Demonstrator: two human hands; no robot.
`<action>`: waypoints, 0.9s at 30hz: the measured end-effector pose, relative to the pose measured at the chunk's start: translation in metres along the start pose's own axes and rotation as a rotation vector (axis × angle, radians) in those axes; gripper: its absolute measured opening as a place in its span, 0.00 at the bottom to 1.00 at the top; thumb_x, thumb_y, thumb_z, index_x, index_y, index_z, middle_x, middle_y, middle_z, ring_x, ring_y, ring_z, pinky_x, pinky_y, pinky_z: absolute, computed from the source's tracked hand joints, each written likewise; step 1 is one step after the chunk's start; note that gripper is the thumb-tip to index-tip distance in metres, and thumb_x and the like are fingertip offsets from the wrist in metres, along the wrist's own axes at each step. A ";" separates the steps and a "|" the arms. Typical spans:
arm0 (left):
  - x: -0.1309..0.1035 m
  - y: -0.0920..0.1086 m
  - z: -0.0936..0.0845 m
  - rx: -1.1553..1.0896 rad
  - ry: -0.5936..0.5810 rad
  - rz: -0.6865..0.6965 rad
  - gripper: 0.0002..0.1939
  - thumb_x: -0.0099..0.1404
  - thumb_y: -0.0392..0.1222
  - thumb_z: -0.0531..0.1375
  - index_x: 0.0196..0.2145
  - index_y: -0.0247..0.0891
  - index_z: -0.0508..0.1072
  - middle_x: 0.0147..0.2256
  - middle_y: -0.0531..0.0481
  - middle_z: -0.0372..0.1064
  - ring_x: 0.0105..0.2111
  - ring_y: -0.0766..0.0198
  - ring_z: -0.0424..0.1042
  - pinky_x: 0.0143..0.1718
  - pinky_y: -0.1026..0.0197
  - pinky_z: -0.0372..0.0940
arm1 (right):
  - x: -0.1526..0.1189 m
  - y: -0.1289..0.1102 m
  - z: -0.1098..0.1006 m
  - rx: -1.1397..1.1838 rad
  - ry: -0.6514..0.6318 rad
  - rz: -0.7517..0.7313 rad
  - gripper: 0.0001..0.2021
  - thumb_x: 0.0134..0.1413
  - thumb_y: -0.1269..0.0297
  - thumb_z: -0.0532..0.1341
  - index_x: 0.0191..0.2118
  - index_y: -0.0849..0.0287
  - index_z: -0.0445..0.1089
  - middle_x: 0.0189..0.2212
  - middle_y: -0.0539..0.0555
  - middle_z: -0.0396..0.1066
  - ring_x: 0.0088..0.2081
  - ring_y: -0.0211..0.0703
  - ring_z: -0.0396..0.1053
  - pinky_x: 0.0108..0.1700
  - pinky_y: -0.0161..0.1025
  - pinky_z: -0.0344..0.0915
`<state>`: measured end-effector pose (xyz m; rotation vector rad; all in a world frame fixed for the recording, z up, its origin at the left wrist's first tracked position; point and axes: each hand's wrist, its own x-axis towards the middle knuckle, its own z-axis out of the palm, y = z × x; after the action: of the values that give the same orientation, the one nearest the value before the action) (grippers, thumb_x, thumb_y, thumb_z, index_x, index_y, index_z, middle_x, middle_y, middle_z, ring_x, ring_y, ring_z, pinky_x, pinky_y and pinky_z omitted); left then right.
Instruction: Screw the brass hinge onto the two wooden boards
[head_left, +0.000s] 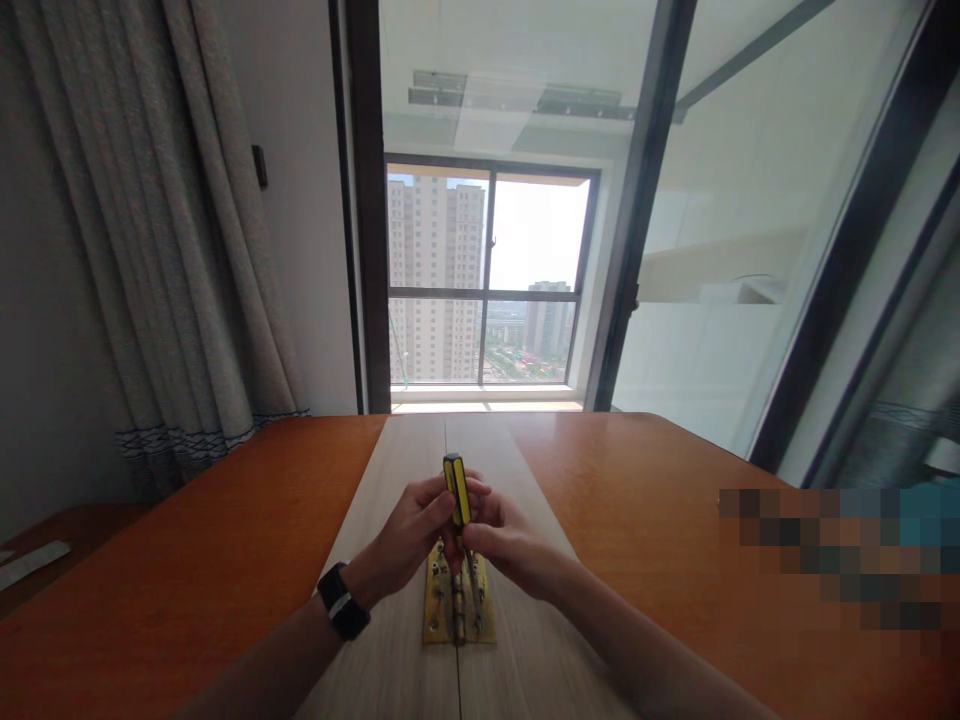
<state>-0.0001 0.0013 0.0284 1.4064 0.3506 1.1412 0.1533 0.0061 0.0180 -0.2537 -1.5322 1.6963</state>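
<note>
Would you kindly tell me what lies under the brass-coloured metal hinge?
Two pale wood-grain boards lie under the hinge, a dark seam between them. The surface the hinge covers cannot be seen.

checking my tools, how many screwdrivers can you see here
1: a yellow and black screwdriver, held in the left hand and right hand over the hinge. The pixelated patch at the right could hide more.
</note>
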 end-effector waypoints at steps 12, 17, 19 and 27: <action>-0.001 0.001 0.003 -0.041 -0.009 -0.053 0.29 0.62 0.62 0.61 0.47 0.33 0.76 0.34 0.43 0.71 0.16 0.72 0.66 0.16 0.68 0.64 | -0.002 -0.006 0.004 0.116 0.034 0.010 0.15 0.51 0.55 0.67 0.33 0.66 0.75 0.27 0.54 0.72 0.27 0.40 0.71 0.31 0.36 0.69; 0.000 0.001 0.005 -0.084 -0.012 -0.057 0.28 0.60 0.61 0.62 0.46 0.33 0.75 0.26 0.50 0.66 0.15 0.73 0.63 0.17 0.67 0.65 | -0.002 -0.005 0.003 0.153 0.051 0.008 0.16 0.51 0.55 0.66 0.33 0.66 0.75 0.26 0.55 0.73 0.26 0.40 0.71 0.31 0.37 0.69; 0.000 0.001 0.004 -0.084 -0.015 -0.064 0.29 0.60 0.61 0.62 0.48 0.33 0.74 0.28 0.49 0.67 0.16 0.72 0.63 0.18 0.67 0.65 | -0.002 -0.005 0.003 0.137 0.046 -0.009 0.16 0.51 0.54 0.67 0.33 0.65 0.75 0.26 0.54 0.73 0.26 0.40 0.71 0.31 0.37 0.69; -0.001 0.001 0.002 -0.050 -0.016 -0.063 0.29 0.63 0.60 0.61 0.53 0.36 0.71 0.39 0.43 0.70 0.19 0.71 0.66 0.18 0.68 0.65 | -0.001 -0.004 0.003 -0.026 -0.013 -0.038 0.21 0.52 0.47 0.66 0.29 0.65 0.73 0.23 0.53 0.70 0.26 0.38 0.68 0.31 0.36 0.65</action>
<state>0.0000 -0.0010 0.0293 1.3510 0.3499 1.0797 0.1538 0.0023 0.0221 -0.2267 -1.5600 1.6519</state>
